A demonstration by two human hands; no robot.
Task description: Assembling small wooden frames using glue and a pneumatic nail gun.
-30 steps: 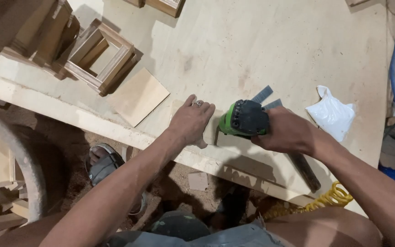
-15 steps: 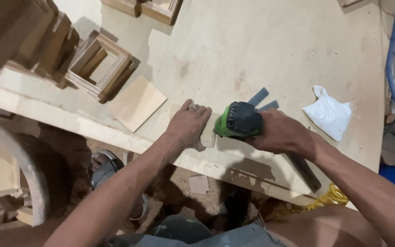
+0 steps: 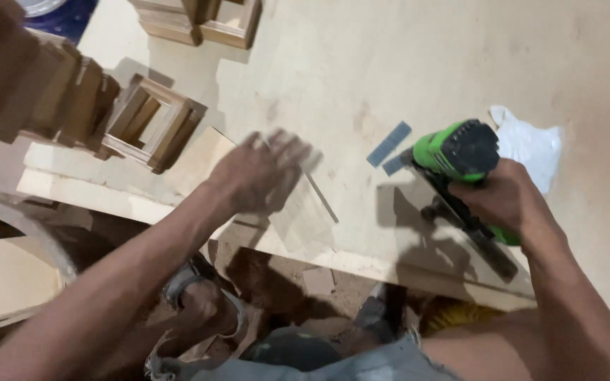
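right hand has a full grip on the handle of a green and black nail gun, fingers wrapped round it; the tool stands on the pale plywood surface at the right, head uppermost, its dark magazine running toward the near edge. two small grey strips of nails lie on the surface just left of the tool. a crumpled white bag lies just beyond the tool, to the far right.

left hand is over the surface near its near edge, fingers spread, blurred — whether it touches the board cannot be told, and it holds nothing visible. a flat square wooden panel lies just left of this hand, partly under it. left of the panel sits a small square wooden frame, tilted against a row of similar wooden pieces at the far left. two more wooden frames stand at the far edge. below the near edge — dirt floor with scraps, and a sandalled foot.
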